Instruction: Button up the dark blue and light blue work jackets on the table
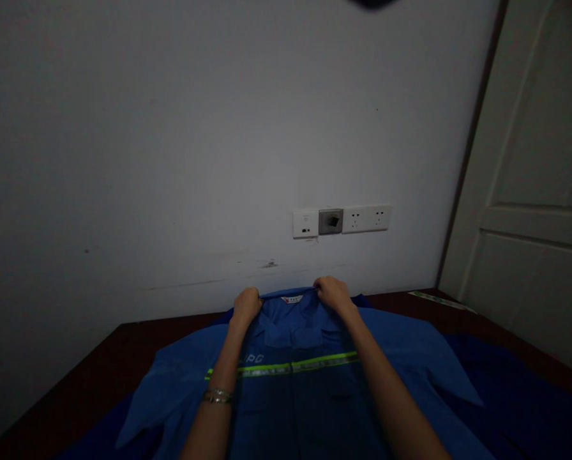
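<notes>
A blue work jacket [267,409] lies spread out with its front facing up and its collar toward the wall. Across its chest runs a yellow-green and silver reflective strip [324,363], with pale letters above it. My left hand [248,305] is closed on the collar's left end, and a bracelet [218,396] circles that wrist. At the collar's right end, my right hand [332,292] pinches the cloth. Between the hands the collar is stretched, and a white label [292,299] shows inside the neck. Both sleeves fan out to the sides.
Darker blue cloth [520,390] lies under the jacket on a dark reddish-brown surface [108,358]. Behind stands a white wall [171,160] with a row of sockets [366,218]. A panelled door [535,211] is on the right, near a flat strip [442,300].
</notes>
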Motion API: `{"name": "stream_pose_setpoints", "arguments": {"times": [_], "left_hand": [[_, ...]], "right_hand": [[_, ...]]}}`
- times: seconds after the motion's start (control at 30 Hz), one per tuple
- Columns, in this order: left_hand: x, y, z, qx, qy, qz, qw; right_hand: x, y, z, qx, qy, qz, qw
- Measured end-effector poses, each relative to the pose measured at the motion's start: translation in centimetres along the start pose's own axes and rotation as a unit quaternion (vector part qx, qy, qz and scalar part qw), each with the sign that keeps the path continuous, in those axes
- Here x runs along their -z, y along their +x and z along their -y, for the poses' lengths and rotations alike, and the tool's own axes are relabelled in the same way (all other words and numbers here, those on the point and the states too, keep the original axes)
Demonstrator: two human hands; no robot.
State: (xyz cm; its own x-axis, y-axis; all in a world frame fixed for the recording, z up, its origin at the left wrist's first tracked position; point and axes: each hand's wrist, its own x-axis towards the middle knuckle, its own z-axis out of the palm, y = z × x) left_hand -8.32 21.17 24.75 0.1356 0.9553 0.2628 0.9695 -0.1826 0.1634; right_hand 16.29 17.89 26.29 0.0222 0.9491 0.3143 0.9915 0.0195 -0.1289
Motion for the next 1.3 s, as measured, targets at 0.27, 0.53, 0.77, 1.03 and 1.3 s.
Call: {"name": "stream_pose_setpoints", "arguments": {"times": [0.27, 0.53, 0.77, 1.03, 1.3], "left_hand": [[-1.1, 0.0, -0.6, 0.064, -0.036, -0.073, 0.995], [-4.4, 0.3, -0.7, 0.099, -0.106, -0.067, 0.987], [-5.3, 1.2, -0.3, 0.106, -0.158, -0.032, 0.981], [-6.7, 1.4, 0.0, 0.132, -0.296, 0.010, 0.946], [-5.6, 1.4, 0.2, 0.083, -0.199, -0.030, 0.976]], "right_hand": [[-1.3, 0.0, 0.6, -0.022, 0.003, -0.030, 0.999], [-4.1, 0.1, 1.5, -0.051, 0.020, -0.018, 0.998], [-6.0, 0.1, 1.2, -0.081, 0.014, 0.006, 0.997], [-6.0, 0.0, 1.4, -0.109, 0.028, -0.016, 0.994], [-4.6, 0.3, 1.1, -0.095, 0.007, -0.039, 0.995]]}}
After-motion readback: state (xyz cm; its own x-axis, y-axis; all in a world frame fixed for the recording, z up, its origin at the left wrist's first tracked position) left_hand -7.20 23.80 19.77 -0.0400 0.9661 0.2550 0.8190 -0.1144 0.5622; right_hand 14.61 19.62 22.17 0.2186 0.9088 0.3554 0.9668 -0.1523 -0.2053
